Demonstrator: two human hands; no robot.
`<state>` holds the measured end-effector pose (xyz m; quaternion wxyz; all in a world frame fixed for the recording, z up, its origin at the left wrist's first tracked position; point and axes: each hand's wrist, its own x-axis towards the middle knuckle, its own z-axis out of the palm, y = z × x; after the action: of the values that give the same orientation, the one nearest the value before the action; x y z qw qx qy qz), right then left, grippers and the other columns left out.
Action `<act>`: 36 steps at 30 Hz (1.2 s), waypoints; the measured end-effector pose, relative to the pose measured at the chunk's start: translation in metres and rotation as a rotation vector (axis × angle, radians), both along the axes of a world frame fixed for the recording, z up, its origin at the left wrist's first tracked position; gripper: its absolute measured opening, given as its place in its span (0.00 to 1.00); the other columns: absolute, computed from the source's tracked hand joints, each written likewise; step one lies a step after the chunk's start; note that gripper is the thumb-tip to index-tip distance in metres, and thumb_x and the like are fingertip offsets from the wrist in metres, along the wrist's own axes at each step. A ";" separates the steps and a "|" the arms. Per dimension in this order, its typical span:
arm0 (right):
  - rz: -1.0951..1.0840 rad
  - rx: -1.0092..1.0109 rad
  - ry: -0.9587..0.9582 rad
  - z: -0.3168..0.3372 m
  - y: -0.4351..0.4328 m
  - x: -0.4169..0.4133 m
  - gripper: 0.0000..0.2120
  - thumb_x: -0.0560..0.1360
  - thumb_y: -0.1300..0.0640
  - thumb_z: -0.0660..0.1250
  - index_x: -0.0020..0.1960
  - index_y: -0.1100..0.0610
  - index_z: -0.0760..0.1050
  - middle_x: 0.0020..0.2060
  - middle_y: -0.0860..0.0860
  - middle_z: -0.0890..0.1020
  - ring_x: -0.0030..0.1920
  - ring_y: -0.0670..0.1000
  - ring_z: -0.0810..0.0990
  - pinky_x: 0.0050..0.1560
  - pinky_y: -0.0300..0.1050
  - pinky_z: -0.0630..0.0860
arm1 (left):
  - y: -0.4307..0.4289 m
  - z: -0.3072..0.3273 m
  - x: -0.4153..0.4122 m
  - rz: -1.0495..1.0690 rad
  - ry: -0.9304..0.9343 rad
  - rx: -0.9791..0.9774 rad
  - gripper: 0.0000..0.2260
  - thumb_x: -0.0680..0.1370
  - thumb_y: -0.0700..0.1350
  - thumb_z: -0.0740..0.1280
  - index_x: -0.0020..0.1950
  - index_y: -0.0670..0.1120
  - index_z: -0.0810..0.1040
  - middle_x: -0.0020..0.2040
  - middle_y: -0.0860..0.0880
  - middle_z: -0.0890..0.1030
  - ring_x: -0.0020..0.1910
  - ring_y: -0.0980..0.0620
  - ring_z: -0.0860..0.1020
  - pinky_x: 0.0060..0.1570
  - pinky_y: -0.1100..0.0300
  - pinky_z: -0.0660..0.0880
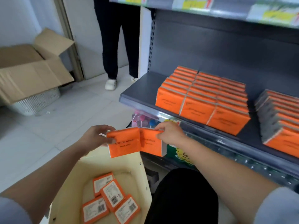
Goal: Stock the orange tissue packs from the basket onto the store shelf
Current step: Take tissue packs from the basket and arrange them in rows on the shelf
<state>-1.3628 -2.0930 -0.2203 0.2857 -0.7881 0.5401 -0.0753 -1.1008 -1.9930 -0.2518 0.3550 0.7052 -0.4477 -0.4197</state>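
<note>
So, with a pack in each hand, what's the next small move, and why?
Probably lift both to the shelf beside the stacked packs: the left hand grips the left pack, the right hand the right pack, clear of the basket, where four loose packs wait.

Two orange tissue packs printed "COTTON TISSUE" are held upright and touching, side by side, above the basket. The left pack [123, 143] is gripped by the left hand [95, 137]. The right pack [151, 143] is pinched at its top edge by the right hand [169, 133]. Four loose packs [111, 196] lie label-side up, overlapping, in the cream basket [71, 183]. On the grey shelf [142, 84], stocked packs [202, 97] stand in tight rows.
</note>
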 end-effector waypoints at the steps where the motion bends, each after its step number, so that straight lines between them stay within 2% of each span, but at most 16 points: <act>1: -0.015 -0.034 -0.017 0.008 0.002 -0.013 0.16 0.72 0.61 0.67 0.58 0.50 0.80 0.60 0.47 0.79 0.60 0.49 0.76 0.57 0.39 0.70 | -0.003 0.008 -0.010 -0.023 -0.002 -0.023 0.22 0.57 0.43 0.77 0.50 0.48 0.82 0.51 0.43 0.81 0.44 0.43 0.82 0.50 0.50 0.80; 3: -0.039 -0.093 -0.036 0.022 0.005 -0.040 0.14 0.74 0.61 0.67 0.58 0.51 0.80 0.60 0.47 0.80 0.59 0.49 0.77 0.55 0.38 0.69 | -0.009 0.023 -0.032 -0.065 -0.018 -0.072 0.20 0.61 0.41 0.79 0.51 0.46 0.82 0.50 0.43 0.81 0.45 0.44 0.82 0.52 0.47 0.79; 6: -0.089 -0.149 -0.048 0.038 0.012 -0.080 0.13 0.75 0.60 0.68 0.60 0.52 0.79 0.60 0.47 0.79 0.55 0.49 0.77 0.51 0.36 0.67 | -0.017 0.042 -0.067 -0.112 -0.034 -0.134 0.17 0.67 0.37 0.77 0.54 0.44 0.80 0.49 0.45 0.81 0.45 0.44 0.81 0.51 0.48 0.79; 9: -0.149 -0.184 -0.076 0.049 0.018 -0.116 0.13 0.76 0.59 0.69 0.60 0.52 0.79 0.62 0.47 0.78 0.61 0.49 0.76 0.55 0.38 0.68 | -0.024 0.058 -0.099 -0.167 -0.045 -0.193 0.15 0.68 0.36 0.76 0.53 0.45 0.81 0.47 0.46 0.81 0.44 0.47 0.81 0.46 0.53 0.79; 13: -0.201 -0.223 -0.099 0.062 0.026 -0.163 0.13 0.75 0.58 0.70 0.59 0.52 0.79 0.60 0.47 0.80 0.61 0.49 0.76 0.55 0.38 0.68 | -0.032 0.076 -0.136 -0.220 -0.048 -0.240 0.15 0.68 0.36 0.76 0.53 0.46 0.80 0.46 0.46 0.82 0.41 0.49 0.81 0.46 0.55 0.79; 19: -0.316 -0.289 -0.132 0.071 0.038 -0.233 0.13 0.74 0.60 0.71 0.58 0.52 0.80 0.59 0.47 0.80 0.60 0.48 0.76 0.59 0.41 0.71 | -0.044 0.099 -0.194 -0.329 -0.029 -0.261 0.13 0.70 0.33 0.74 0.51 0.45 0.80 0.45 0.48 0.82 0.41 0.52 0.80 0.37 0.67 0.75; 22: -0.378 -0.281 -0.148 0.074 0.045 -0.270 0.12 0.74 0.60 0.70 0.57 0.52 0.81 0.54 0.48 0.81 0.55 0.48 0.77 0.55 0.42 0.72 | -0.052 0.106 -0.225 -0.382 0.008 -0.263 0.14 0.70 0.32 0.74 0.53 0.44 0.80 0.48 0.44 0.82 0.43 0.49 0.81 0.42 0.62 0.79; 24: -0.409 -0.283 -0.142 0.077 0.051 -0.295 0.12 0.75 0.61 0.70 0.57 0.52 0.81 0.50 0.47 0.80 0.52 0.47 0.76 0.52 0.41 0.71 | -0.058 0.110 -0.247 -0.424 0.008 -0.277 0.14 0.69 0.33 0.74 0.51 0.47 0.80 0.47 0.45 0.82 0.41 0.50 0.81 0.44 0.59 0.78; 30: -0.521 -0.313 -0.135 0.086 0.066 -0.369 0.12 0.74 0.61 0.71 0.56 0.52 0.81 0.49 0.43 0.78 0.51 0.45 0.75 0.54 0.39 0.70 | -0.072 0.126 -0.324 -0.548 0.017 -0.307 0.16 0.69 0.33 0.74 0.53 0.46 0.80 0.46 0.47 0.77 0.41 0.50 0.79 0.47 0.59 0.77; 36: -0.590 -0.316 -0.088 0.094 0.074 -0.436 0.11 0.74 0.61 0.71 0.56 0.53 0.81 0.48 0.45 0.77 0.49 0.46 0.74 0.51 0.41 0.72 | -0.081 0.137 -0.398 -0.696 0.009 -0.352 0.14 0.70 0.32 0.74 0.48 0.49 0.80 0.42 0.49 0.77 0.40 0.52 0.78 0.47 0.59 0.76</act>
<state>-1.7985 -2.0187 -0.1261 0.1488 -0.6283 0.7137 -0.2715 -1.4990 -2.0739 -0.1146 0.3090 0.4378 -0.7236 -0.4350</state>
